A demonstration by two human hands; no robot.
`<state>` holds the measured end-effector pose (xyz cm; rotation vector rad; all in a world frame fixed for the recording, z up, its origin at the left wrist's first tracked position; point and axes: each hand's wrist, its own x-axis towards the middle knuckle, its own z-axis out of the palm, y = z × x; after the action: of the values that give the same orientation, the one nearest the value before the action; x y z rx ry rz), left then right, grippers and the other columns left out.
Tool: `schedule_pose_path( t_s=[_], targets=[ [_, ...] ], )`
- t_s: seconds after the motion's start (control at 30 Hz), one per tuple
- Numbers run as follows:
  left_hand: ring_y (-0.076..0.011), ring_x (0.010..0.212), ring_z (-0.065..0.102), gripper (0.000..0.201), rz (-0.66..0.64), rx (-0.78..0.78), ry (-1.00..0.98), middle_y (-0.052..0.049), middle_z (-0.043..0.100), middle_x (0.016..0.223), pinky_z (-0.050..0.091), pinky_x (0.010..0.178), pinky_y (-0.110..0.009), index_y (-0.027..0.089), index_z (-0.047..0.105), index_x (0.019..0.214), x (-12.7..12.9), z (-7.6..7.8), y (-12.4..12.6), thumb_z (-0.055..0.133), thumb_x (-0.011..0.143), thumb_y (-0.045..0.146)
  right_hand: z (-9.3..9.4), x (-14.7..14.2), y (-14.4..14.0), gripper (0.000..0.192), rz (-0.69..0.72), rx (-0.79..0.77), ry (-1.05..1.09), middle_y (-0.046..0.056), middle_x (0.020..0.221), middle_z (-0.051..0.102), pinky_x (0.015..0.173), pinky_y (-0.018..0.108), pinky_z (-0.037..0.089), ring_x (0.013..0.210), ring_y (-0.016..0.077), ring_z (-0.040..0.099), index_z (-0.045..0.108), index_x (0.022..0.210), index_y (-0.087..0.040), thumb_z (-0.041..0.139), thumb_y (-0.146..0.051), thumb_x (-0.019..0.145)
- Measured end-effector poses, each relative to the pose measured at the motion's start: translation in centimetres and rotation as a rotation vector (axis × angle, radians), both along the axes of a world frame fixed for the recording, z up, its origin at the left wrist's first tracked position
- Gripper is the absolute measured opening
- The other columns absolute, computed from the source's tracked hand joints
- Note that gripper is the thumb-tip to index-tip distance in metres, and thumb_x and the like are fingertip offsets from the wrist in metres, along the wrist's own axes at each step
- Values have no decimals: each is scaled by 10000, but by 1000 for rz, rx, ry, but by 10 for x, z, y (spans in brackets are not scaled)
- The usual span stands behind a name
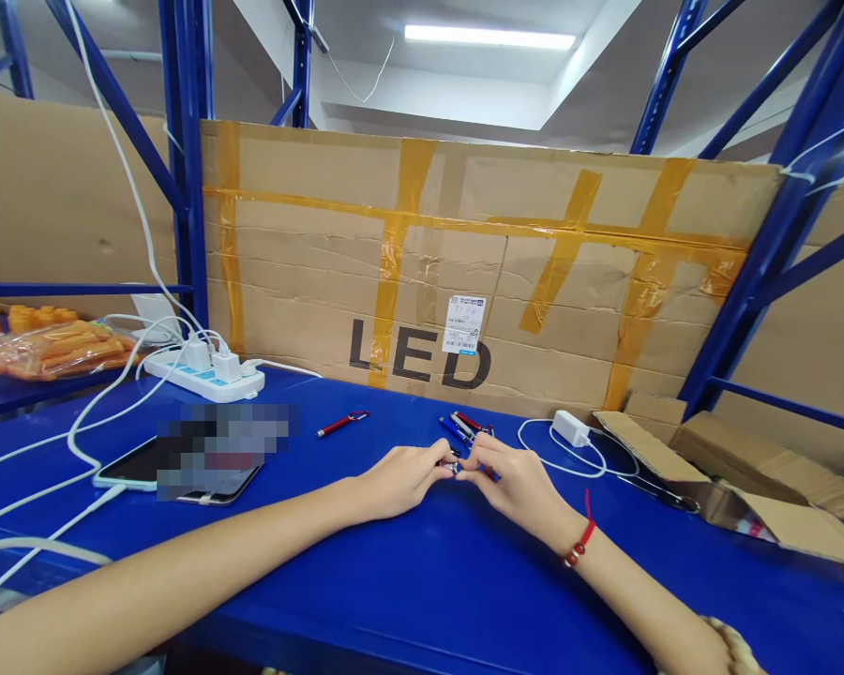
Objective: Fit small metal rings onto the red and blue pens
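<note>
My left hand [402,478] and my right hand [513,480] meet over the blue table [422,581], fingertips pinched together on one small dark pen-shaped item [453,465]. Its exact form is hidden by my fingers. Just behind my hands lies a small pile of red and blue pens [464,427]. A single red pen [341,424] lies further left. My right wrist carries a red bead cord [580,544].
A white power strip [203,375] with plugs and white cables sits at the back left. Phones [183,464] lie at the left, a white charger [569,427] and an open cardboard box [746,487] at the right. A taped cardboard sheet marked LED [464,272] stands behind.
</note>
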<state>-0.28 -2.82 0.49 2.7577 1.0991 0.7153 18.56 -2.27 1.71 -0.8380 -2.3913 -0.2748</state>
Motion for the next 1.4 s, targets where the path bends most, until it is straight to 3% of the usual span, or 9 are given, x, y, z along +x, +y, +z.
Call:
schedule_pose_path(
  t_s=[0.3, 0.67, 0.87, 1.07, 1.4],
  targets=[
    [-161, 810, 565, 89, 1, 24, 27, -2, 580, 917, 380, 629, -217, 205, 372, 885, 0, 1, -1, 297, 888, 252, -1, -3, 2, 152, 2, -238, 145, -3, 673, 531, 515, 203, 341, 542, 90, 472, 516, 630, -174, 539, -271, 744],
    [-138, 766, 559, 82, -10, 76, 42, 9, 578, 894, 363, 612, -200, 209, 400, 909, 0, 2, 2, 327, 880, 233, -9, -5, 8, 237, -71, -492, 269, -15, 567, 523, 454, 199, 332, 463, 82, 444, 511, 606, -164, 537, -371, 720],
    [-156, 769, 556, 91, -3, 79, 99, -11, 578, 840, 373, 620, -209, 190, 407, 868, 2, 3, 0, 343, 874, 255, -12, -9, 8, 360, 3, -667, 358, -46, 455, 455, 408, 180, 327, 361, 63, 445, 420, 557, -162, 475, -464, 746],
    [-149, 826, 553, 134, 2, 44, 83, -14, 577, 922, 388, 682, -211, 199, 428, 960, 4, 5, 0, 328, 879, 238, -15, -8, 13, 368, -11, -654, 369, -48, 458, 477, 432, 183, 350, 368, 70, 465, 451, 589, -165, 451, -498, 746],
    [-151, 790, 560, 207, 87, 121, 132, 3, 588, 884, 394, 637, -220, 239, 482, 974, 4, 2, 4, 300, 878, 230, -6, -7, 9, 321, -126, -460, 159, -43, 538, 529, 488, 198, 347, 450, 83, 493, 502, 623, -185, 421, -450, 785]
  ],
)
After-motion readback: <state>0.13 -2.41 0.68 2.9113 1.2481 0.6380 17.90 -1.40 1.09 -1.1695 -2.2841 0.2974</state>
